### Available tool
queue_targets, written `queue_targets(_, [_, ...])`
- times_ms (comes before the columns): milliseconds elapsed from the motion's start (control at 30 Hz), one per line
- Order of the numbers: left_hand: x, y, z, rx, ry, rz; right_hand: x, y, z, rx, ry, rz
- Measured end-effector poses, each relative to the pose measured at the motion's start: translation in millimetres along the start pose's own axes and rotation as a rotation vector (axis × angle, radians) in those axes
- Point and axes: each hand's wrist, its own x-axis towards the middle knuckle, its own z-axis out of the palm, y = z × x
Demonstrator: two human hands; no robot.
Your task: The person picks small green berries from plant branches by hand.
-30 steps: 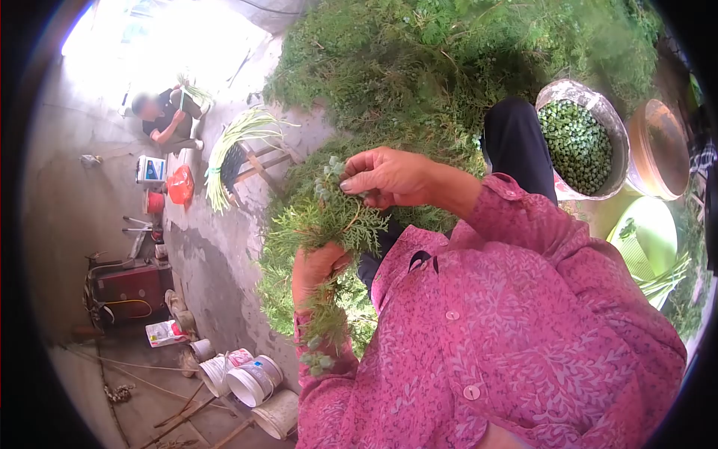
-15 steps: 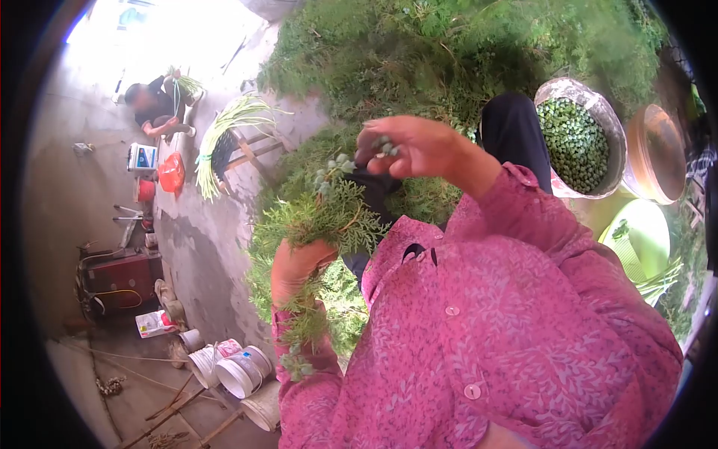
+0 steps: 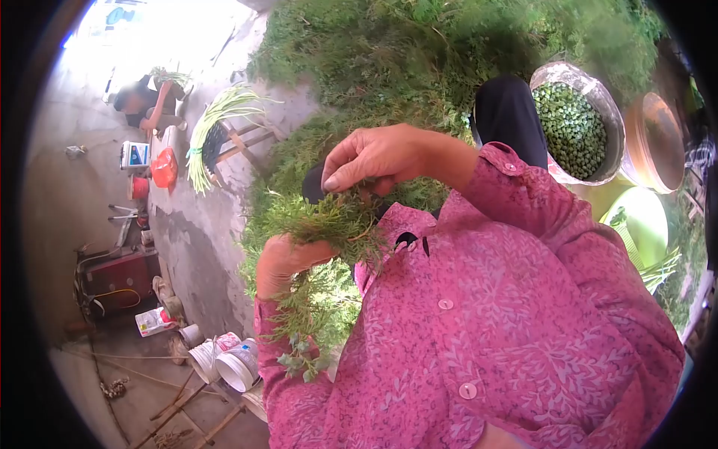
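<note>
My left hand [image 3: 293, 257] is closed around a leafy green arborvitae sprig [image 3: 318, 217]. Part of the sprig hangs below the wrist, with a small cluster of blue-green cones [image 3: 301, 361] near the sleeve. Over the sprig's upper end is my right hand [image 3: 374, 159], thumb and fingers drawn together. What lies inside its fingers is hidden. To the right, a whitish bucket [image 3: 618, 127] holds many loose green cones [image 3: 570, 131].
Cut evergreen branches [image 3: 419, 52] are heaped in front. An orange-brown tub [image 3: 652, 142] and a pale green basin [image 3: 645, 224] stand right. At left are a stool [image 3: 239, 144] with long green stalks [image 3: 213, 135], white buckets [image 3: 243, 367] and another person [image 3: 146, 105].
My right hand, which showed cones in its half-open fingers, has moved down and left onto the sprig and closed. My left hand still holds the sprig, slightly shifted left.
</note>
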Motion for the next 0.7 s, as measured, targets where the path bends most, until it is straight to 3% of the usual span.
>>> queue_targets(100, [-3,9,-1,0.082,0.054,-0.104,3,5,-4,0.036,0.017,-0.032])
queue_targets(200, [-3,9,-1,0.033,0.021,-0.069,0,8,-1,0.020,0.034,-0.087])
queue_targets(333, [-3,17,1,0.008,0.037,-0.064,-15,1,-4,-0.071,0.308,-0.163])
queue_targets(367, [-4,16,-3,0.136,0.045,-0.085,-21,1,-8,-0.102,0.411,-0.190])
queue_targets(433, [-8,12,-8,0.270,0.048,-0.105,-34,10,-53,0.199,0.481,-0.367])
queue_targets(500, [-10,4,-10,0.006,0.152,-0.143,-77,-4,-74,0.212,0.676,-0.471])
queue_targets(633, [-9,9,-4,0.079,0.189,-0.093,-181,0,-110,0.011,1.009,-0.746])
queue_targets(700, [0,6,-5,-0.011,0.118,-0.051,-227,21,-131,-0.170,1.484,-0.636])
